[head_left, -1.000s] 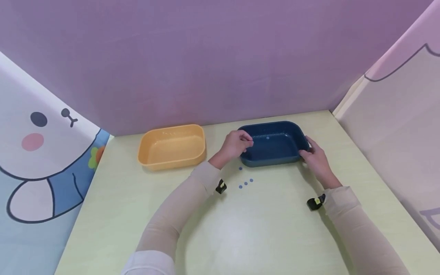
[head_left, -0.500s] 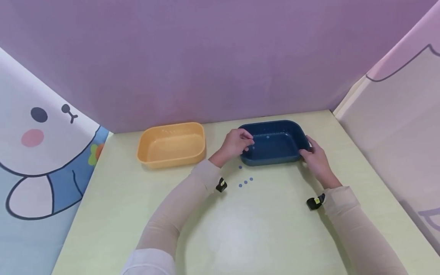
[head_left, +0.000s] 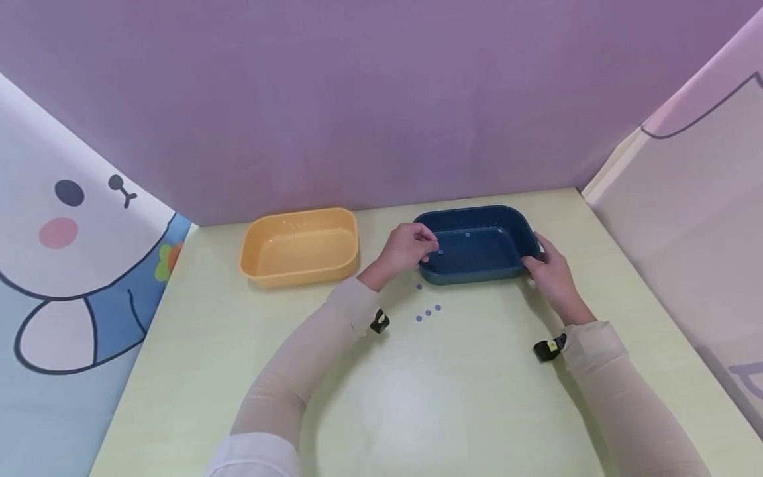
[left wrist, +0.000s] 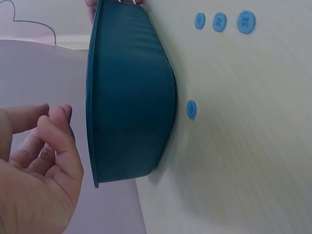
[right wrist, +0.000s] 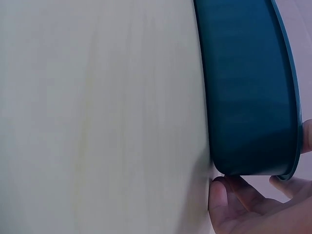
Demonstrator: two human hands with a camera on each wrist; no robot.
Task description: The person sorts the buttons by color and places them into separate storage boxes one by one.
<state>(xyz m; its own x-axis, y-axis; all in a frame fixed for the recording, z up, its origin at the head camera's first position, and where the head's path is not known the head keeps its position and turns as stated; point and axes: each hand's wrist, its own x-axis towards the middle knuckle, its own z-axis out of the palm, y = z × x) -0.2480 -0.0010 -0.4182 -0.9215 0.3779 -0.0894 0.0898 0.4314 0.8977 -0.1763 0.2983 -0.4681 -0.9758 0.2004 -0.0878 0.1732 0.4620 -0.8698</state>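
Seemingly one button [head_left: 440,252] beneath left hand [head_left: 405,248]

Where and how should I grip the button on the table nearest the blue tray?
Pinch the button by opposite points of its rim, probably from above and the person's side. It lies flat on the table, so its thin edge seems the best hold, and the wall of the blue tray rises close by on its far side.
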